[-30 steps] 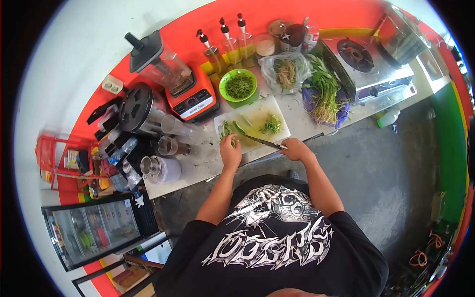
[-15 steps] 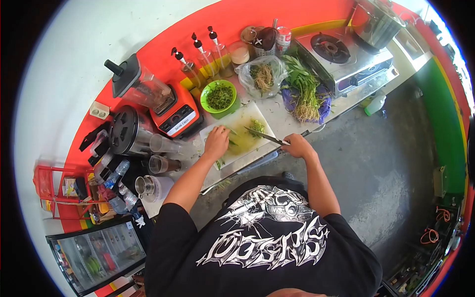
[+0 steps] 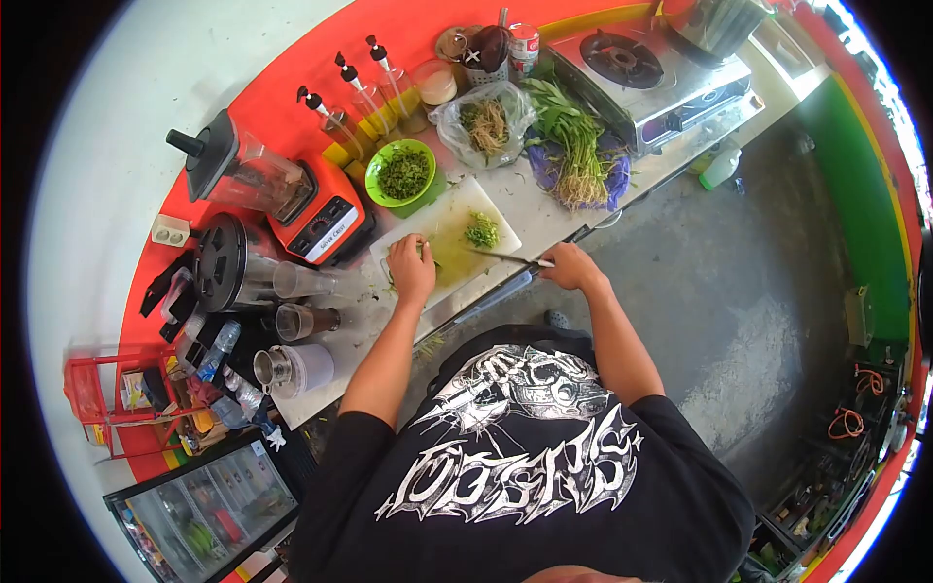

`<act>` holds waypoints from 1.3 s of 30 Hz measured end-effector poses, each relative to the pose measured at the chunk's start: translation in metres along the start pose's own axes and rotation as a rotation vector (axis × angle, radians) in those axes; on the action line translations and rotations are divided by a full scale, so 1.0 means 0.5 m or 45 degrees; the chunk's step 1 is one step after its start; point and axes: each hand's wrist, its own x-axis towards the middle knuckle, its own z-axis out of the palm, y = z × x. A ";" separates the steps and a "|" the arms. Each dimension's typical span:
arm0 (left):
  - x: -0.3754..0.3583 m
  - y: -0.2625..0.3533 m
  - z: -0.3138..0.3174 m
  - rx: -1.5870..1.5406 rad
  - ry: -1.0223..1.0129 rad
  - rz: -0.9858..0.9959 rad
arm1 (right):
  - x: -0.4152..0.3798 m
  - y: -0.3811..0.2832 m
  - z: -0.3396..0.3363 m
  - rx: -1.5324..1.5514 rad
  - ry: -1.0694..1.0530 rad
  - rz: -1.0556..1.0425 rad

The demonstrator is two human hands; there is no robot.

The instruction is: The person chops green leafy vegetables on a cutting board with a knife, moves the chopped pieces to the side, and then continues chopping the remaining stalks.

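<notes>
My right hand (image 3: pixel 573 267) is closed round the handle of a kitchen knife (image 3: pixel 507 257). Its dark blade points left across the near edge of the white cutting board (image 3: pixel 498 199). A small pile of chopped greens (image 3: pixel 482 230) lies on the board beyond the blade. At the board's left end, my left hand (image 3: pixel 412 269) is curled down over some green stalks, mostly hidden under the fingers. Just behind the board stands a bright green bowl (image 3: pixel 372 187) holding chopped greens (image 3: pixel 403 172).
A bunch of rooted leafy greens (image 3: pixel 575 146) rests on purple plastic, beside a clear bag (image 3: pixel 455 121) of roots. A gas stove (image 3: pixel 671 92) stands right. Pump bottles (image 3: pixel 364 102), an orange blender (image 3: pixel 316 219) and clear cups (image 3: pixel 301 323) line the back and left.
The whole view has shifted, moving the counter up and left in the picture. Relative to the board, the knife and both hands have come slightly closer to my body.
</notes>
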 end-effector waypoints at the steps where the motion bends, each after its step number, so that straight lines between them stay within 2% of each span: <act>1: -0.010 0.016 -0.002 -0.124 0.090 -0.040 | 0.003 -0.004 0.002 0.019 0.065 0.067; 2: -0.019 0.031 -0.004 -0.246 0.182 -0.082 | 0.007 -0.006 -0.001 0.018 0.056 0.066; 5: -0.042 0.081 -0.007 -0.459 0.134 -0.073 | 0.010 -0.014 0.000 0.045 0.042 0.048; 6: -0.051 0.084 -0.004 -0.403 0.114 0.055 | 0.010 -0.014 0.004 0.091 0.112 -0.017; 7: -0.059 0.084 0.003 -0.400 0.120 0.043 | 0.012 -0.014 0.005 0.136 0.183 -0.083; 9: -0.072 0.091 0.012 -0.472 -0.258 0.102 | 0.014 -0.020 0.001 0.160 0.186 -0.101; 11: -0.082 0.112 0.024 -0.465 -0.277 0.017 | 0.011 -0.031 -0.009 0.185 0.193 -0.118; 16: -0.091 0.136 0.045 -0.140 -0.246 0.162 | -0.007 -0.043 -0.034 0.290 0.252 -0.085; 20: -0.078 0.138 0.055 -0.168 -0.321 0.183 | -0.017 -0.020 -0.042 0.299 0.252 -0.094; 23: -0.059 0.147 0.050 -0.196 -0.348 0.143 | -0.030 -0.015 -0.050 0.324 0.304 -0.101; 28: -0.023 0.141 0.057 -0.467 -0.064 -0.180 | -0.037 -0.039 -0.066 0.306 0.321 -0.065; 31: -0.028 0.125 0.059 -0.538 0.094 -0.178 | -0.042 -0.063 -0.068 0.308 0.285 -0.062; 32: -0.033 0.121 0.056 -0.540 0.104 -0.185 | -0.043 -0.069 -0.068 0.319 0.282 -0.079; 34: -0.039 0.128 0.028 -0.550 -0.023 -0.488 | -0.037 -0.072 -0.060 0.272 0.250 -0.079; 39: -0.066 0.079 0.030 -0.545 0.036 -0.493 | -0.025 -0.088 -0.021 0.244 0.180 -0.096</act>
